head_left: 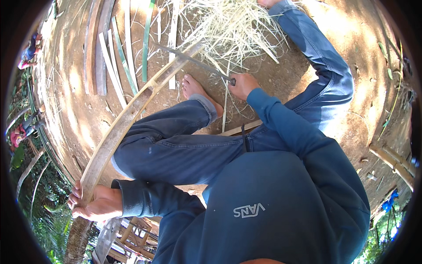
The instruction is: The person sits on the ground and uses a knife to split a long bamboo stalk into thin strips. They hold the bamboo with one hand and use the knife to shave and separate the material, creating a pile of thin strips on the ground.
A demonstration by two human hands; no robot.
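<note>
Bamboo (pixel 119 124): one long split length, hollow trough, pale rims; slants over dirt ground (pixel 369 105)
Left hand (pixel 97 203): clamped on bamboo's near end
Right hand (pixel 245 86): closed round knife (pixel 206 66) handle, well apart from left
Blade: one, thin, dark; crosses bamboo near far end, contact can't tell
Shavings (pixel 233 33): one heap, stringy, pale
Green strips (pixel 147 44): two, flat, narrow

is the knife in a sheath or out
Out: the knife shows its bare blade across the split bamboo, its handle end in the right hand.
</note>
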